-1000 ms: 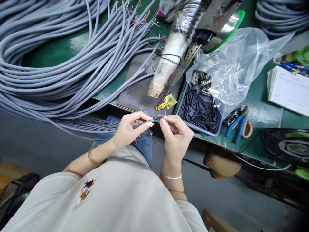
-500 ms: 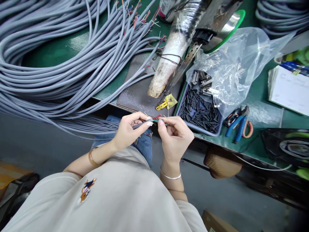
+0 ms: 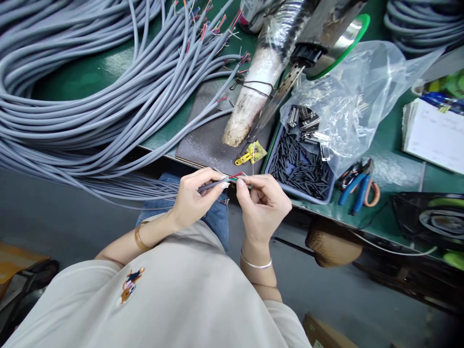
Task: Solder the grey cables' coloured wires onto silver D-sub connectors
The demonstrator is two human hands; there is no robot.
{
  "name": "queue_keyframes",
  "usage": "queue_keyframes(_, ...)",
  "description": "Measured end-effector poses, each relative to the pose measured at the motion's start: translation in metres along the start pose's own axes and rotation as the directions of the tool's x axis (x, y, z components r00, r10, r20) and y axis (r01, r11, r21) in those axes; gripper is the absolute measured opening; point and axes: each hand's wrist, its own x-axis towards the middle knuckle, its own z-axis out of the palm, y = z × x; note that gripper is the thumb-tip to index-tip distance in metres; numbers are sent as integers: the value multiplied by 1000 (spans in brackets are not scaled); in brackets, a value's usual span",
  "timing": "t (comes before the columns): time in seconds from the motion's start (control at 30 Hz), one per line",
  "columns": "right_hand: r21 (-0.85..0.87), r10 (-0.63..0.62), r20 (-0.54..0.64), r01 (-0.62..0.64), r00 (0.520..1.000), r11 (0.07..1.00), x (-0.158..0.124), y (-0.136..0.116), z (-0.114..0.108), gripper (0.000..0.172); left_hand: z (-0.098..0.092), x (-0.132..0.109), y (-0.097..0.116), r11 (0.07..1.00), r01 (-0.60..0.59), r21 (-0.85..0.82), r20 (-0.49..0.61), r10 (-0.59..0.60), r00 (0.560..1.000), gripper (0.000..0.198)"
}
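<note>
Between thumb and fingers, my left hand [image 3: 195,193] pinches a grey cable [image 3: 210,185] close to its stripped end. Thin coloured wires [image 3: 237,175], red and green among them, fan out of that end. My right hand [image 3: 263,203] is closed in a pinch on the wires, its fingertips just right of the left ones. Both hands are held at the table's front edge, above my lap. Beyond them, a yellow clip-like piece [image 3: 246,157] lies on a dark board [image 3: 203,140]. The tips of the wires in the right fingers are hidden.
A large bundle of grey cables [image 3: 90,111] fills the left. A duct wrapped in film [image 3: 250,92] slants down toward the board. Right of it stand a blue tray [image 3: 326,195] of small black tubes and metal connectors, a plastic bag [image 3: 348,101], and blue-handled pliers [image 3: 357,188].
Both hands stay nearly in place, still pinching the cable and its wires. The wires at the fingertips have shifted slightly, and the left fingers have moved a little.
</note>
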Motion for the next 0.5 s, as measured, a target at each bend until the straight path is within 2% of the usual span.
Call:
queue_keyframes(0.1, 60, 54, 14, -54, 998, 997, 1, 3, -1, 8, -1, 0, 0, 996, -80, 43, -10, 80, 997, 8)
queue_keyframes(0.27, 63, 116, 52, -119, 992, 991, 2, 5, -5, 9, -2, 0, -1, 986, -133, 98, 12, 133, 991, 10)
queue_keyframes(0.5, 27, 64, 137, -69, 989, 997, 7, 2, -17, 6, -4, 2, -1, 938, -317, 137, 63, 311, 948, 4)
